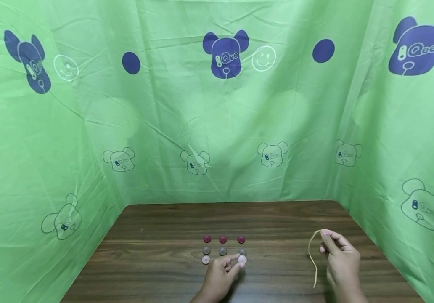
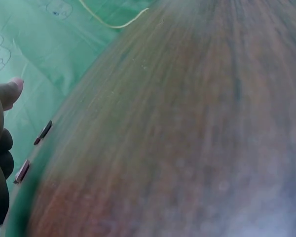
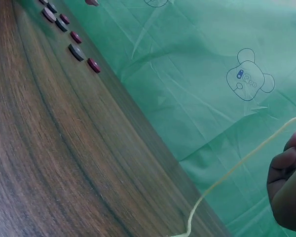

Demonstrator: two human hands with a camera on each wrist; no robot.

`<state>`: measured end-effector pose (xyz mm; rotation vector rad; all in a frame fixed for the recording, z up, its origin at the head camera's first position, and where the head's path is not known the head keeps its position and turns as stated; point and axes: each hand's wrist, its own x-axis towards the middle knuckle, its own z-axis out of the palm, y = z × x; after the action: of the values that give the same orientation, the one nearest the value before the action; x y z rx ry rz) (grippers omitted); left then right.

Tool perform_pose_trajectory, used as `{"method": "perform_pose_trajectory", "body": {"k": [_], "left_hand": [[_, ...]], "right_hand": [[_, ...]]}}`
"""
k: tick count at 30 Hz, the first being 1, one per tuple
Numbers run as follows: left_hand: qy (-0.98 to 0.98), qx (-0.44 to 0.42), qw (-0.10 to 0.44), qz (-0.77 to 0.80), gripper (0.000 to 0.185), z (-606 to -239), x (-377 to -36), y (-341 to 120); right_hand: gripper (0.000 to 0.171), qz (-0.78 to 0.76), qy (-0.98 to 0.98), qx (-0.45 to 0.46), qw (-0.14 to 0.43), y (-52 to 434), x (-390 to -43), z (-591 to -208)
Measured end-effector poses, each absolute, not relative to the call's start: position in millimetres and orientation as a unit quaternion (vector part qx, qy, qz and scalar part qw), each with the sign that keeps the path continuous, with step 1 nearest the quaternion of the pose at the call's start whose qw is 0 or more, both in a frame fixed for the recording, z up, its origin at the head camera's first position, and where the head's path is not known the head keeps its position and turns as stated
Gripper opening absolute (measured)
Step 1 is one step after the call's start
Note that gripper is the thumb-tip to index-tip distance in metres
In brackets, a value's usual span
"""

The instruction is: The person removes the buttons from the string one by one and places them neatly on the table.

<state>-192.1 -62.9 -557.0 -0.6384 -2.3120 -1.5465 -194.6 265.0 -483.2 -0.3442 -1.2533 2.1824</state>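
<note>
1. Right hand (image 1: 340, 256): thumb and forefinger pinched on the upper end of a yellow cord (image 1: 313, 259); the cord hangs just left of the hand, lower end near the table (image 1: 156, 261).
2. Left hand (image 1: 220, 275): fingertips pinch a pale pink button (image 1: 242, 260), raised just above the wood.
3. Just beyond the left fingers: 1 pale pink button (image 1: 206, 260) lying flat, then 3 grey buttons (image 1: 222, 251).
4. Farther out: 3 dark red buttons (image 1: 222, 239) in a row.
5. Behind everything: green printed cloth (image 1: 217, 126).
</note>
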Motion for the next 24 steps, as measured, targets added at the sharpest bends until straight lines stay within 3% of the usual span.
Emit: {"method": "perform_pose_trajectory", "body": {"k": [16,24], "left_hand": [[-0.818,-0.192,0.131,-0.526,0.028,-563,-194,-59],[-0.825,-0.207,0.147,-0.506,0.026,-566,-196,-59]], "right_hand": [[0.016,0.781,-0.560,-0.194,0.199,270,-196,-490],[0.020,0.689,-0.683,-0.214,0.109,275,-195,-499]]}}
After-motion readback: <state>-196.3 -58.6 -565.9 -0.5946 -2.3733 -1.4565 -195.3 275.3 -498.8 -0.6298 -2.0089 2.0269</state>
